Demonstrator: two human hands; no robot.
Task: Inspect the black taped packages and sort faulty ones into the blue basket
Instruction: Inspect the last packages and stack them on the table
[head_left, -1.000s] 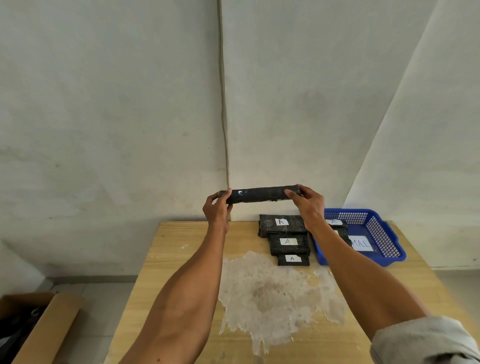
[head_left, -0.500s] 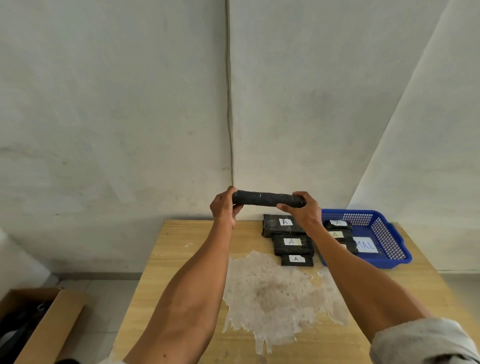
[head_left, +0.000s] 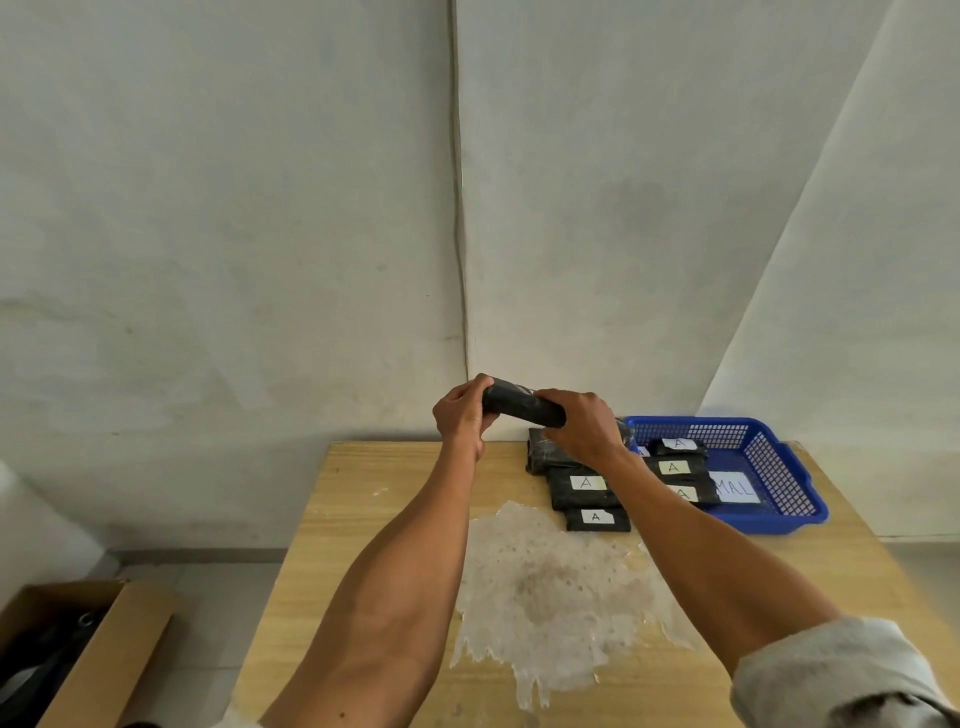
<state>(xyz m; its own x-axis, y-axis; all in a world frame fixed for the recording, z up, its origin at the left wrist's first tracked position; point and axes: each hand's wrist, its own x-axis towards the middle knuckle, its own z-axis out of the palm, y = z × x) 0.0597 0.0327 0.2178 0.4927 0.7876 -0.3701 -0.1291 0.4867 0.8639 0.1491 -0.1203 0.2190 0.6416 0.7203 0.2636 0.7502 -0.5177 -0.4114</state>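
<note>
Both hands hold one black taped package (head_left: 519, 406) in the air above the table's far edge. My left hand (head_left: 461, 415) grips its left end, and my right hand (head_left: 584, 426) wraps over its right end. Below lie three black packages with white "A" labels in a stack on the table (head_left: 584, 491); my right hand hides part of the farthest one. The blue basket (head_left: 779, 478) stands at the far right with several labelled black packages (head_left: 675, 467) and a white "MAL" label inside.
The wooden table (head_left: 374, 519) has a large whitish worn patch (head_left: 550, 587) in its middle. An open cardboard box (head_left: 88, 649) with dark contents sits on the floor at the lower left. White walls close in behind the table and on the right.
The held package has turned from lying level to slanting, its right end lower and nearer. Both hands have come closer together and slightly lower over the stack.
</note>
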